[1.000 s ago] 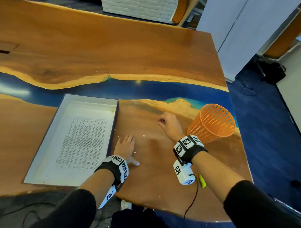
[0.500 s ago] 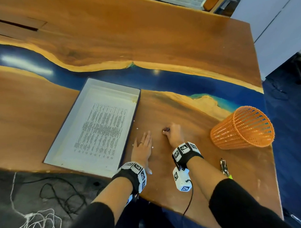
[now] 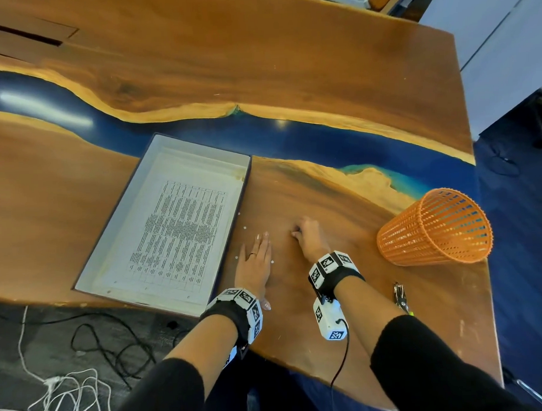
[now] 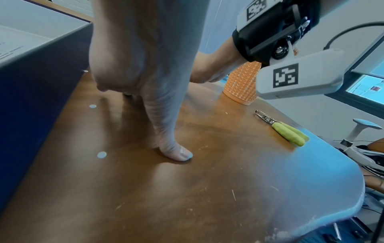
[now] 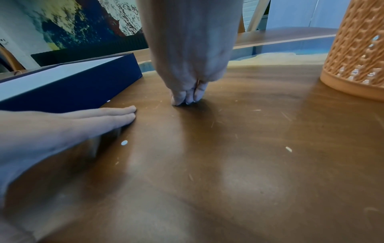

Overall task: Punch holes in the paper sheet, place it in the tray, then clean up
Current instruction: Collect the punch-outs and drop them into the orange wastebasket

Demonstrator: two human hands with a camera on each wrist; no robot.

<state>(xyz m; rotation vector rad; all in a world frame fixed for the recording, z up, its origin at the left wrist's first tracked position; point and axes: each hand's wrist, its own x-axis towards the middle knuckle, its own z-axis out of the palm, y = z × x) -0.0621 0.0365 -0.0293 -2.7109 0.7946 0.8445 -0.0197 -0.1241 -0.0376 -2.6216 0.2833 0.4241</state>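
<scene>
The printed paper sheet (image 3: 178, 236) lies flat inside the white tray with navy walls (image 3: 111, 229) (image 5: 72, 88). A few small white paper dots (image 3: 245, 228) (image 4: 101, 154) (image 5: 124, 142) lie on the wooden table beside the tray. My left hand (image 3: 257, 252) (image 5: 93, 120) rests flat on the table among them, fingers straight and together. My right hand (image 3: 297, 233) (image 5: 186, 98) stands a little to its right, fingertips bunched together against the wood. Anything pinched between them is hidden. The green-handled hole punch (image 3: 400, 297) (image 4: 284, 129) lies by my right forearm.
An orange mesh basket (image 3: 433, 230) (image 5: 357, 57) stands on the table to the right, close to the edge. The table's near edge runs just behind my wrists. Cables and white cord (image 3: 70, 393) lie on the floor at lower left.
The view has swung left and down. My left hand has flattened out, its fingers now straight on the table. My right hand stays bunched on the wood at about the same spot.
</scene>
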